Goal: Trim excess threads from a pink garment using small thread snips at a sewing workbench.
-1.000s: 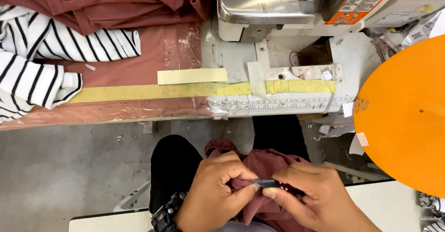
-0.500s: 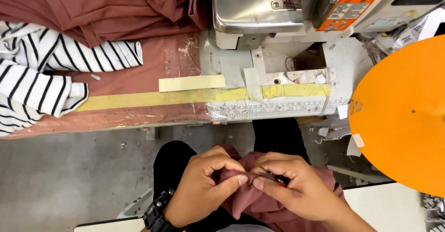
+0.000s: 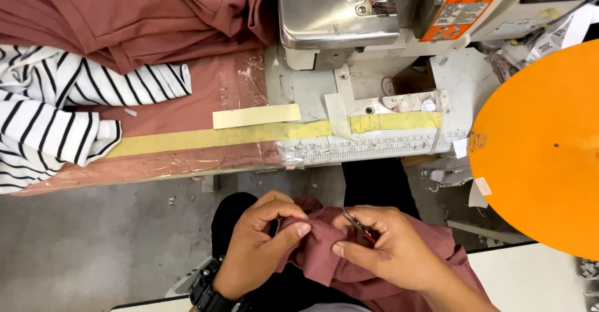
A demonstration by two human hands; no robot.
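Holding a dusty-rose garment (image 3: 324, 259) in the lap, both hands work close together at the bottom of the view. The left hand (image 3: 265, 243), which wears a black wristwatch (image 3: 209, 290), is closed on a fold of the cloth, with the thumb pressing on top. The right hand (image 3: 390, 246) is closed around small thread snips (image 3: 359, 226); their thin dark blades point toward the left hand and touch the fold, and a bit of red shows at the handle. The garment lies bunched between the two hands and spreads down under the right wrist.

Above the hands is the work surface (image 3: 206, 162), covered with a pink sheet and shiny plastic film. A long strip of yellowish tape (image 3: 199, 138) runs across it, and a shorter pale piece (image 3: 256, 116) lies just above the strip. A printed ruler strip (image 3: 368, 147) is fixed along the front edge under the sewing machine (image 3: 340, 12). At the left lies a black-and-white striped cloth (image 3: 56, 112), and behind it a pile of the same rose fabric (image 3: 125, 12). At the right, a large orange round disc (image 3: 543, 143) covers part of the view. The grey floor (image 3: 93, 243) shows below the surface.
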